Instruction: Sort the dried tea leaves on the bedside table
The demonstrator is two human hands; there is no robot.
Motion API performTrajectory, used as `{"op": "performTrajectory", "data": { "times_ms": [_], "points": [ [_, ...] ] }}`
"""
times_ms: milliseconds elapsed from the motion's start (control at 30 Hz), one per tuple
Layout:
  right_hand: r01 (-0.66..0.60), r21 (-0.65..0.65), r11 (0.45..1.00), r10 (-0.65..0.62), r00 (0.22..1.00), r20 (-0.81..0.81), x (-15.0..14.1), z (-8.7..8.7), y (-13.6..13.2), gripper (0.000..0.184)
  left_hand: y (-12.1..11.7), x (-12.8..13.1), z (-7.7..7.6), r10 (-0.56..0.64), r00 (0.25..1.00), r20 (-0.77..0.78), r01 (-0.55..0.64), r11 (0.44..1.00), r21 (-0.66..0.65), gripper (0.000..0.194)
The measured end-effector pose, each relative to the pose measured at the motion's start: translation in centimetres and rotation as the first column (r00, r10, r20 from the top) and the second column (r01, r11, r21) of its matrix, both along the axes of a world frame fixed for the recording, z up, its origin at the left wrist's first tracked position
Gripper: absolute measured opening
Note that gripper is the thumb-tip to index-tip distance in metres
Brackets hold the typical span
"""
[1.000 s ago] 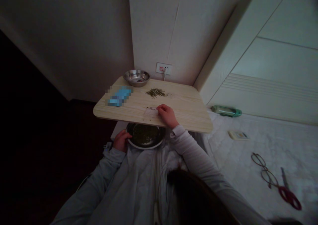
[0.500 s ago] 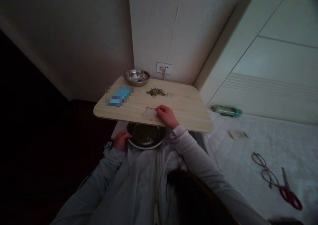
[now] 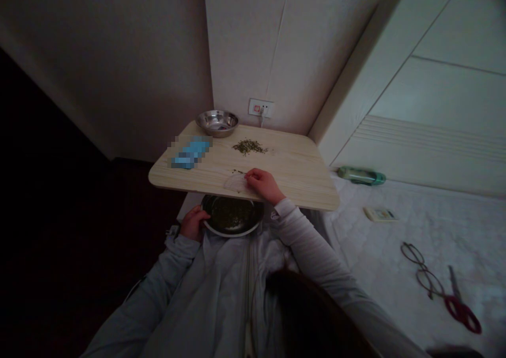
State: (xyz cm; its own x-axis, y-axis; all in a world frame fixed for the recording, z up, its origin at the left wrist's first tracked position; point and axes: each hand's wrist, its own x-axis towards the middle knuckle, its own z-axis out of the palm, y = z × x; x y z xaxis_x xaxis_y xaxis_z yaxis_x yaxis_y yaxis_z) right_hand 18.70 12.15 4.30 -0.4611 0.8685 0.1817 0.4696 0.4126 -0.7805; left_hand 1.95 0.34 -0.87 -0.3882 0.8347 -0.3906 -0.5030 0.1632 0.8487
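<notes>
Pinching, thumb to index, the R hand [image 3: 265,185] has the R end of a thin, pale sheet [image 3: 234,183], see-through or nearly so, approx. flat on the tabletop [image 3: 296,173]. Sheet's long axis runs abt L–R, reaching L from the fingertips, w/ its near side close to the table's near edge. Short line of loose bits [image 3: 238,172] sits just past the sheet's far side, L of the fingertips & v. near them; R hand is the nearer one.

L hand [image 3: 193,224] is lower, closed on the L rim of a dark pan [image 3: 233,235], thumb over the lip; other fingers mostly hidden. Pan is below the table's near edge, its far part tucked under, so its open side is nearly in line w/ the sheet. Dark grains [image 3: 229,215] inside.

Room: bare wood R of the R hand. Farther back, the main green pile [image 3: 250,147] lies apart from the sheet; blurred blue item [image 3: 192,152] far L, steel bowl [image 3: 217,132] at the back L corner.
</notes>
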Motion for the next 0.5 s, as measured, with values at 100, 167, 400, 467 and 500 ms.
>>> {"op": "performTrajectory", "data": {
  "times_ms": [100,167,400,467,500],
  "points": [
    [-0.01,-0.018,1.0,0.01,1.0,0.016,-0.04,0.18,-0.11,0.024,0.0,-0.03,-0.03,0.0,1.0,-0.003,0.0,1.0,0.006,0.014],
    [-0.015,-0.024,1.0,0.015,1.0,0.014,-0.06,0.27,-0.19,0.024,-0.02,-0.02,-0.07,-0.002,1.0,-0.004,0.003,1.0,0.013,0.013],
    [-0.055,-0.037,0.998,0.055,0.998,0.004,-0.1,0.47,-0.41,0.024,-0.1,0.25,0.44,-0.006,1.0,0.03,0.005,1.0,0.019,0.012],
    [-0.067,-0.036,0.997,0.067,0.998,-0.005,-0.12,0.46,-0.42,0.024,-0.09,0.23,0.45,-0.004,0.999,0.04,0.004,1.0,0.019,0.013],
    [-0.074,-0.039,0.996,0.074,0.997,-0.01,-0.12,0.46,-0.43,0.024,-0.08,0.19,0.39,-0.004,0.999,0.04,0.003,1.0,0.019,0.013]
  ]
}}
